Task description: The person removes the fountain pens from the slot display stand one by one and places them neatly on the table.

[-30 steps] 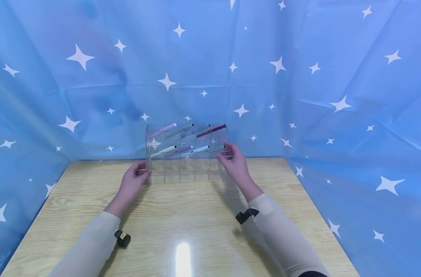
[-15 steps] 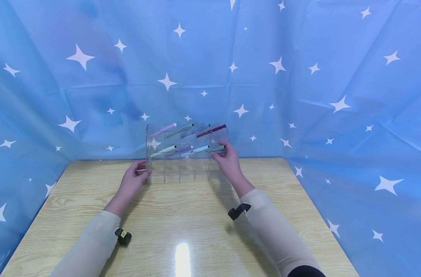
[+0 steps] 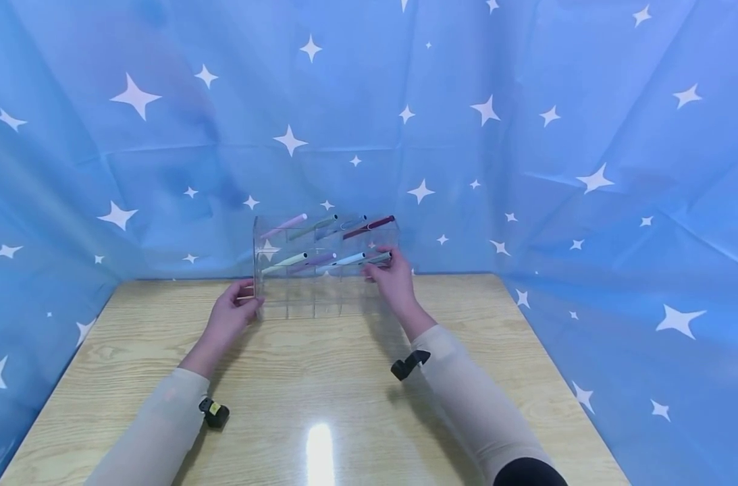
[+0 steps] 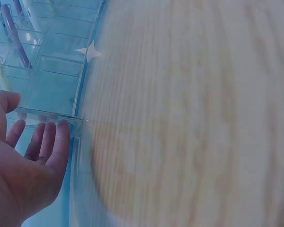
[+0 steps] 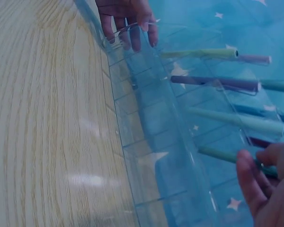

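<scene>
A clear pen rack [image 3: 329, 293] with two tiers of slanted pens stands at the back of the table. My left hand [image 3: 231, 314] holds the rack's left end, the thumb in front and the fingers along the outer side. In the left wrist view this hand [image 4: 31, 161] has the clear side panel at its fingertips. My right hand [image 3: 399, 280] pinches the upper end of a green pen [image 5: 217, 153] at the lower tier's right. Beside that pen lie a light blue pen [image 3: 350, 260], a purple pen [image 3: 320, 260] and a pale green pen [image 3: 290, 261].
The upper tier holds a pink pen [image 3: 285, 225], a green pen [image 3: 314, 227], a blue pen [image 3: 344, 226] and a dark red pen [image 3: 369, 227]. Behind the wooden table [image 3: 271, 391] hangs a blue curtain [image 3: 344, 101] with white stars.
My right hand has moved left, from the rack's right edge onto the end of the green pen. The left hand keeps its place on the rack. The head view has shifted slightly.
</scene>
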{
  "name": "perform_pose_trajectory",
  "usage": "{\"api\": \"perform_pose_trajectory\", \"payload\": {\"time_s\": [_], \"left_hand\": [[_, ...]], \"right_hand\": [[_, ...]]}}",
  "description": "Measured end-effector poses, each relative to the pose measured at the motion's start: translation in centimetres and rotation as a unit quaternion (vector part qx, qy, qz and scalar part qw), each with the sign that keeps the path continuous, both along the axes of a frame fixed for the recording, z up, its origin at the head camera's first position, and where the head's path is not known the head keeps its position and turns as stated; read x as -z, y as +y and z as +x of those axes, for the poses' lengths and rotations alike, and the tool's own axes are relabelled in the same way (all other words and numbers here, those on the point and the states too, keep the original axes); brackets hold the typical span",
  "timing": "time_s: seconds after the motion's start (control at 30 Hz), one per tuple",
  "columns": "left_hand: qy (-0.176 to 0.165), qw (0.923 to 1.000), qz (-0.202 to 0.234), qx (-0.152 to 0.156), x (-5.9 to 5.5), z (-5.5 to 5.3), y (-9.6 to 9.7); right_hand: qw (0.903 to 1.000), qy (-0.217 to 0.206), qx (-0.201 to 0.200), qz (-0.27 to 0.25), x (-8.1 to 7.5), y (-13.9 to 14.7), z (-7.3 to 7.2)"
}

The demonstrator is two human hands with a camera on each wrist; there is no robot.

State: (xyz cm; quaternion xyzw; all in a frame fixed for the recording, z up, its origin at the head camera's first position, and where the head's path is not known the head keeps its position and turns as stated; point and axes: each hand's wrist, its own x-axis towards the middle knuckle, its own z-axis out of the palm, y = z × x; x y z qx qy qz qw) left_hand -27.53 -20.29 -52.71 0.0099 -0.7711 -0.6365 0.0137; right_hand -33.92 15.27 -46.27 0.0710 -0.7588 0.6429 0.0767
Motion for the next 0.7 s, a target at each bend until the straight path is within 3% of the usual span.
{"api": "perform_pose_trajectory", "payload": {"time_s": [0.23, 0.7], "left_hand": [[0.0, 1.0, 0.005, 0.002, 0.14, -0.14, -0.1], [-0.014, 0.9998, 0.002, 0.013, 0.16, -0.35, -0.37]], "right_hand": [[0.9999, -0.002, -0.006, -0.016, 0.08, -0.64, -0.13], [0.998, 0.048, 0.011, -0.039, 0.18, -0.4, 0.13]]}}
